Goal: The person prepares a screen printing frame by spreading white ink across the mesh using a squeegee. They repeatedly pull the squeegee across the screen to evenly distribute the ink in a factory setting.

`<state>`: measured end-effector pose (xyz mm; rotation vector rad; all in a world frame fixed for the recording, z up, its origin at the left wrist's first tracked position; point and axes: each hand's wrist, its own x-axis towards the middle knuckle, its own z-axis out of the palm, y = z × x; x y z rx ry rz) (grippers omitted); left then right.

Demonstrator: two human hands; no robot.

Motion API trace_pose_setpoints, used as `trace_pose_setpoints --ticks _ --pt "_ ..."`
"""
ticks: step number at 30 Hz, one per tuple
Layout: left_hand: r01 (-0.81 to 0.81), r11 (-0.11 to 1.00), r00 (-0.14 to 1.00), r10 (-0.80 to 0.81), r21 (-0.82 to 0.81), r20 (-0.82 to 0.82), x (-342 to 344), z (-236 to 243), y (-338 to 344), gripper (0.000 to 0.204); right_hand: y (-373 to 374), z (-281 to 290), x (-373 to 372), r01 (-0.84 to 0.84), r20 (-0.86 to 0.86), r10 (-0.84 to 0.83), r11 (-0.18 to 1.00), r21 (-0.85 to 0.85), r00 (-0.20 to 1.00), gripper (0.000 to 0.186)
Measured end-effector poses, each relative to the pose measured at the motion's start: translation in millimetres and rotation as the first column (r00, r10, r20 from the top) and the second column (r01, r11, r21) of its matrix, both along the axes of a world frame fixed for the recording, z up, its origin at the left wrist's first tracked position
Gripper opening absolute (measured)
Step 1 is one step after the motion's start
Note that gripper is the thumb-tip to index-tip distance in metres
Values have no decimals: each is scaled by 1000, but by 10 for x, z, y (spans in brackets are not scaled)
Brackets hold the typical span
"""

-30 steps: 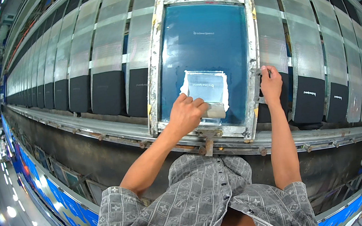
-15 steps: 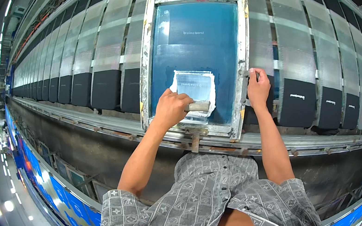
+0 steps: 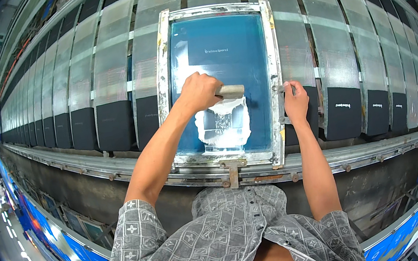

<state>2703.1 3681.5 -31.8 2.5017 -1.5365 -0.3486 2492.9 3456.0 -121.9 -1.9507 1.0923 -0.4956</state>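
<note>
A silk-screen frame (image 3: 273, 67) with a teal mesh (image 3: 250, 65) lies on the long printing table in front of me. My left hand (image 3: 202, 91) is closed round a squeegee (image 3: 232, 92), whose pale handle juts out to the right over the mesh. White ink (image 3: 226, 137) is smeared in a rough square just below the squeegee, around a small printed pattern. My right hand (image 3: 296, 101) is at the frame's right edge, fingers pinched on a small metal knob (image 3: 281, 89) there. The squeegee's blade is mostly hidden behind my left hand and the handle.
Pale boards in a long row, each with a dark cloth piece (image 3: 345, 110) at the near end, run left and right. A metal rail (image 3: 332, 158) edges the table, with a bracket (image 3: 232, 173) at the frame's near side. Blue panels (image 3: 54, 234) stand lower left.
My left hand and the squeegee have moved away from me, from the near part of the ink to its far edge. My right hand stays at the frame's side.
</note>
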Motion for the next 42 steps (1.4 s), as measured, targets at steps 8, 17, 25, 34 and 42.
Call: trace_pose_setpoints --ticks 8,17,25,34,42 --pt "58 998 998 -57 7 -32 -753 -187 499 12 35 52 4 25 -11 -25 999 38 1000 30" --pt "16 999 1000 -16 -39 3 -116 -74 103 14 -20 -21 13 16 -3 -15 999 49 1000 30" --pt "35 999 999 -34 -36 13 -336 -199 185 7 -7 24 -4 13 -12 -12 998 60 1000 29" --pt "-26 958 994 55 -287 96 -1211 -30 916 37 16 345 69 4 -17 -2 998 68 1000 26" --pt "-40 990 997 49 -133 67 -337 123 1932 29 1277 260 729 -39 271 48 998 -39 961 18"
